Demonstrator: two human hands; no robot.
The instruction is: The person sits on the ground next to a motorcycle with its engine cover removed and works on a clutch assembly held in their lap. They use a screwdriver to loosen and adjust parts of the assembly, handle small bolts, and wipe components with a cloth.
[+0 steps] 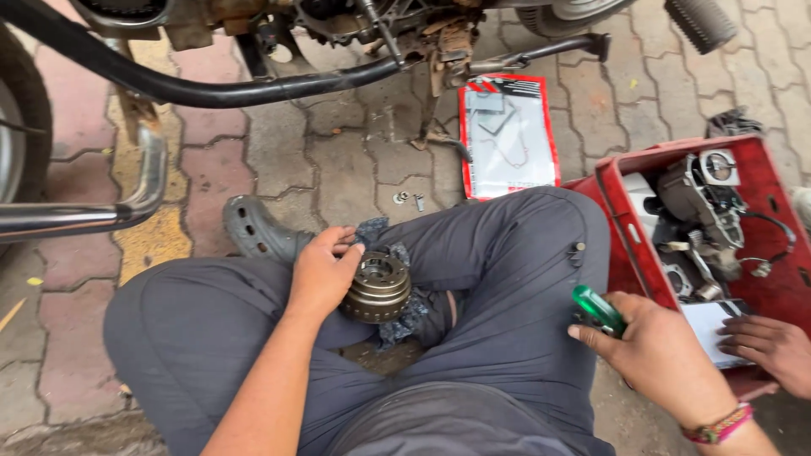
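Motorcycle (279, 51): stands on the paved floor (338, 160) along the top edge of the view; only its underside, black frame tube, chrome exhaust pipe (101, 211) and part of a wheel at the left edge show, the rest cut off.

Person: seated on the floor, grey-trousered knees raised wide, one grey perforated clog (253, 230) visible below the left knee.

Red plastic crate (760, 194): at the right edge, partly cut off, holding grey metal engine parts (697, 211) and cables; individual parts cannot be told apart.

Gasket packet (509, 135): flat, red-bordered, lying on the floor beyond the right knee, its top corner under the motorcycle.

Left hand (325, 274): forearm enters from the bottom edge and runs up between the knees; wrist bent, palm pressed against the left side of the clutch drum (378, 287), fingers curled over its far rim, gripping it. The drum, round and ribbed, sits in the lap on a dark rag (405, 317); its underside is hidden.

Right hand (663, 355): extended low to the right near the crate's near corner, back of hand up, bracelet at the wrist, fingers closed around a green-handled tool (598, 309). Only the handle shows; the working end is hidden in the grip.

Another person's hand (773, 350): enters from the right edge, fingers resting on a white sheet (705, 325) at the crate's near edge.

Small washers and a bolt (408, 200): on the floor just beyond the knees, too small to detail.
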